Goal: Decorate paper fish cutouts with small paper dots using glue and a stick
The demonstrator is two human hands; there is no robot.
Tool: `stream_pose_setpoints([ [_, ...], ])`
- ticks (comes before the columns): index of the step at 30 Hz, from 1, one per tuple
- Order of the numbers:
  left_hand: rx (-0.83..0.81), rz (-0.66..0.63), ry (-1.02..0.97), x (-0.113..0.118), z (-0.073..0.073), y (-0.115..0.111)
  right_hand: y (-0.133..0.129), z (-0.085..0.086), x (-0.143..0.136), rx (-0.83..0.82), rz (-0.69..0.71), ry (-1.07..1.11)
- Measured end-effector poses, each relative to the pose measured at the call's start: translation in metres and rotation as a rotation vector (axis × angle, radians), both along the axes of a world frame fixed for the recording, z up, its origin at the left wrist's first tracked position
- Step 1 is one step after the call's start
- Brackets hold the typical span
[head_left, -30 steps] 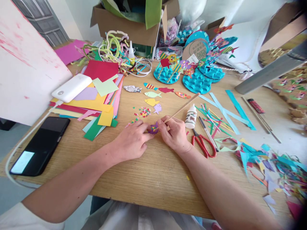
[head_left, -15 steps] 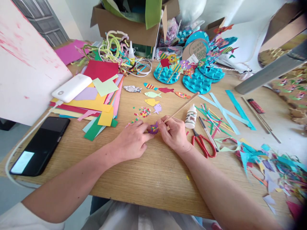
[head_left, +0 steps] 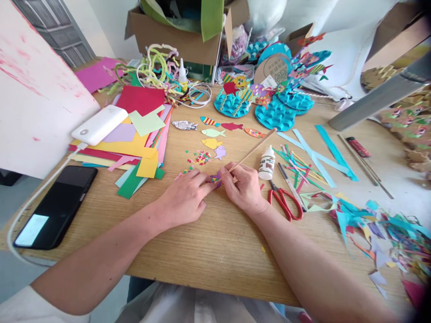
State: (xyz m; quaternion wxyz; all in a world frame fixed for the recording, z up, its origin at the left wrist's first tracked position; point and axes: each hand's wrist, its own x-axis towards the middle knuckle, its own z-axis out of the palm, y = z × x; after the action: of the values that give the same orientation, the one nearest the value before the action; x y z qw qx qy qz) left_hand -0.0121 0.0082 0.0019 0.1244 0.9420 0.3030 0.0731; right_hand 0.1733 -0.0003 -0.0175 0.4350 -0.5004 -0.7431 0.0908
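Note:
My right hand [head_left: 243,186] is closed round a thin wooden stick [head_left: 254,149], its upper end slanting up and away to the right. Between my hands a small purple paper fish [head_left: 216,179] with coloured bits on it lies on the table, partly covered by fingers. My left hand [head_left: 186,196] holds this fish down at its left side with the fingertips. Just beyond are a heap of tiny coloured paper bits [head_left: 201,158], a lilac paper fish [head_left: 220,152] and a yellow paper fish [head_left: 212,143]. A white glue bottle [head_left: 267,163] stands right of my right hand.
Red-handled scissors [head_left: 285,204] and a pen [head_left: 291,186] lie right of my right wrist. Paper strips [head_left: 316,154] and scraps [head_left: 380,237] spread further right. At left are coloured sheets [head_left: 141,99], a power bank [head_left: 100,123] and a phone [head_left: 55,206]. Blue egg-tray pieces [head_left: 274,117] stand behind.
The stick's lower tip and my right hand have shifted very slightly over the purple fish, and the fish appears turned a little. My left hand keeps nearly the same place.

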Motion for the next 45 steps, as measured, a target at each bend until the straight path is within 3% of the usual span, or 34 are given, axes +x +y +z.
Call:
stream_pose_setpoints([
  [11,0.058,0.013,0.016,0.0027,-0.0014,-0.0021,-0.0001,0.0001,-0.0004,0.005,-0.004,0.003],
  [45,-0.007,-0.003,0.037,0.0006,-0.0008,-0.0005,0.0012,-0.0016,0.0016,-0.028,-0.019,0.001],
])
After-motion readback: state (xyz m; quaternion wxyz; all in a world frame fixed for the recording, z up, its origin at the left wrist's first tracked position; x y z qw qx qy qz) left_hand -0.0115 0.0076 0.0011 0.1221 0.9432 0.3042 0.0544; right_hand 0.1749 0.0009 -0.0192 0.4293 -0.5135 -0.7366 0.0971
